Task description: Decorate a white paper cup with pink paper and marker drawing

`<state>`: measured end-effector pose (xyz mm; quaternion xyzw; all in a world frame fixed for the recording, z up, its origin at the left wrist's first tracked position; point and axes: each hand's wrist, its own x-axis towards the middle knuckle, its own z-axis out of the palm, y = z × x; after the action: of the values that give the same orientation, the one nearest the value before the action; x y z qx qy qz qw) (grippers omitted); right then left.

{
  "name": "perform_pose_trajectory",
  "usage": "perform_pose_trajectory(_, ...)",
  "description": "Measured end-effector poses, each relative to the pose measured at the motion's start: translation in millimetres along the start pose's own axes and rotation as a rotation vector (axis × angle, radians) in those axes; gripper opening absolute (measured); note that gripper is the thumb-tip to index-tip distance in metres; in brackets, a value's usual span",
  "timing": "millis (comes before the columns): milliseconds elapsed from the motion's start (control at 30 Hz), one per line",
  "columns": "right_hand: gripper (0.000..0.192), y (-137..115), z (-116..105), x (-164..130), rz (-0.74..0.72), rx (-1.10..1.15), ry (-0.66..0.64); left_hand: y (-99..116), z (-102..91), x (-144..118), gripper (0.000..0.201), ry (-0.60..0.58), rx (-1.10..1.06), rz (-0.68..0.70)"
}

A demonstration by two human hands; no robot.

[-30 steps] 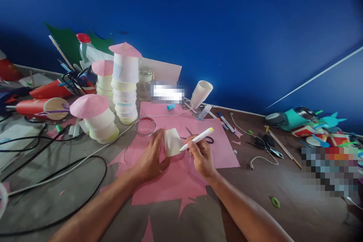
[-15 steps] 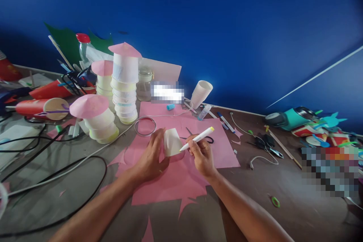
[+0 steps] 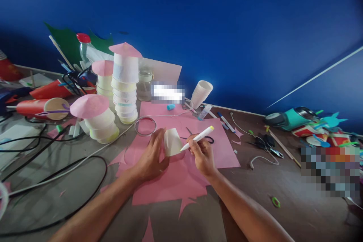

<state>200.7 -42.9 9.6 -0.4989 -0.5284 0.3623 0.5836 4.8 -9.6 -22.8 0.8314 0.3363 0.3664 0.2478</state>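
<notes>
My left hand (image 3: 153, 155) is closed around the left side of a white paper cup (image 3: 172, 142), which rests over pink paper (image 3: 170, 189). Pinched in my right hand (image 3: 202, 155) is a white marker (image 3: 198, 137) with a yellow end. Its tip meets the lower right edge of the cup, where a faint yellowish tint shows. Behind my right hand lie scissors (image 3: 209, 140), partly covered by it. A roll of clear tape (image 3: 145, 126) sits just beyond my left hand.
Stacked-cup towers with pink paper cones (image 3: 124, 83) stand to the left. Cables (image 3: 93, 159) loop across the left side. A stack of white cups (image 3: 202, 92) leans at the back. Markers (image 3: 226, 121), keys (image 3: 266, 141) and a teal bottle (image 3: 295, 119) lie to the right.
The marker has shifted very slightly to the right along the cup's edge. My left hand keeps the cup in the same place.
</notes>
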Motion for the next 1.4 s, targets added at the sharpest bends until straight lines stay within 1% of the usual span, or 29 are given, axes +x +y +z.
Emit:
perform_pose_trajectory(100, 0.037, 0, 0, 0, 0.003, -0.003, -0.008, -1, -0.1, 0, 0.095, -0.007, -0.002, 0.006)
perform_pose_trajectory(167, 0.037, 2, 1, 0, 0.003, -0.013, 0.036, -1, 0.1, 0, 0.095, -0.011, -0.001, 0.001)
perform_pose_trajectory(233, 0.038, 3, 1, 1, 0.002, 0.001, 0.110, -1, 0.6, -1, 0.094, -0.011, -0.004, -0.011)
perform_pose_trajectory(300, 0.037, 4, 3, 2, -0.002, 0.059, 0.167, -1, 1.5, -1, 0.093, -0.004, -0.005, -0.020)
perform_pose_trajectory(367, 0.033, 5, 4, 3, -0.020, 0.138, 0.180, -2, 2.4, -2, 0.093, 0.002, 0.000, -0.029)
perform_pose_trajectory(467, 0.028, 6, 3, 2, -0.056, 0.197, 0.152, -2, 2.7, -2, 0.092, 0.001, 0.008, -0.037)
perform_pose_trajectory(600, 0.023, 9, 0, -3, -0.086, 0.121, 0.088, 0, 1.2, -1, 0.092, 0.000, 0.022, -0.022)
perform_pose_trajectory(700, 0.029, 11, 0, -6, -0.146, 0.103, 0.039, 2, -0.1, 0, 0.091, 0.004, 0.033, -0.015)
perform_pose_trajectory(800, 0.035, 12, 0, -7, -0.200, 0.091, 0.033, 3, -0.6, 0, 0.090, 0.018, 0.025, -0.010)
perform_pose_trajectory(867, 0.035, 11, 0, -9, -0.219, 0.067, 0.013, 3, -0.6, 0, 0.090, 0.023, 0.023, -0.011)
perform_pose_trajectory(967, 0.029, 7, -1, -10, -0.230, -0.011, -0.018, 3, -0.7, 0, 0.090, 0.020, 0.014, -0.020)
perform_pose_trajectory(1033, 0.027, 4, 0, -9, -0.236, -0.067, -0.009, 4, -1.0, 0, 0.090, 0.023, -0.006, -0.030)
perform_pose_trajectory(1100, 0.031, 3, 2, -8, -0.218, -0.096, 0.030, 5, -1.2, 0, 0.091, 0.030, -0.029, -0.041)
perform_pose_trajectory(1200, 0.034, 3, 4, -5, -0.153, -0.097, 0.110, 5, -0.8, 0, 0.096, 0.032, -0.063, -0.066)
perform_pose_trajectory(1267, 0.031, 4, 5, -4, -0.145, -0.089, 0.144, 3, -0.2, -1, 0.099, 0.044, -0.081, -0.083)
perform_pose_trajectory(1333, 0.028, 4, 6, -4, -0.151, -0.080, 0.139, 1, 0.2, -2, 0.101, 0.066, -0.095, -0.102)
perform_pose_trajectory(1400, 0.027, 3, 7, -4, -0.148, -0.067, 0.105, 0, 0.3, -2, 0.102, 0.081, -0.106, -0.127)
